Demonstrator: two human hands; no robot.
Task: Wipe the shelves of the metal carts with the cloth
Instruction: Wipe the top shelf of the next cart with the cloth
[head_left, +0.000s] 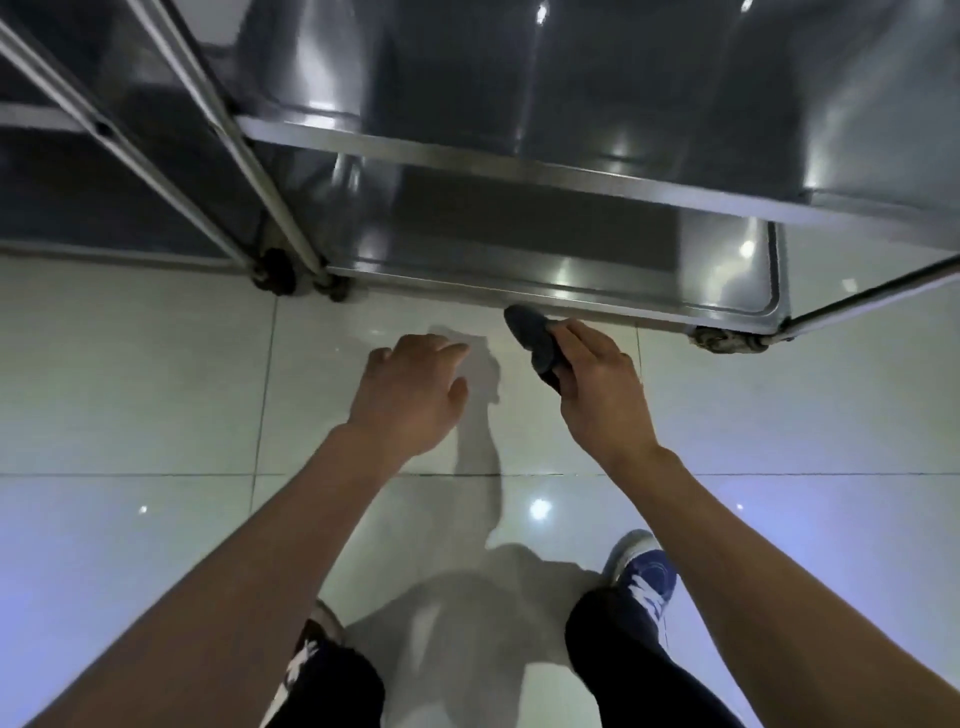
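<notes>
Head view: cloth (535, 340) bunched in right hand (597, 384), seemingly touching bottom shelf (675, 306) front edge; left hand (410, 389) relaxed, holding nothing, over floor (156, 389).

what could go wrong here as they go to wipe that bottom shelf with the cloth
1. The right hand holds the dark cloth bunched up, so only a small patch might touch the bottom shelf and leave streaks.
2. The cart stands on caster wheels on glossy floor tiles; the left hand is not steadying the cart, so a push could roll it away.
3. The upper shelf edge overhangs the bottom one, so knuckles might knock it.
</notes>
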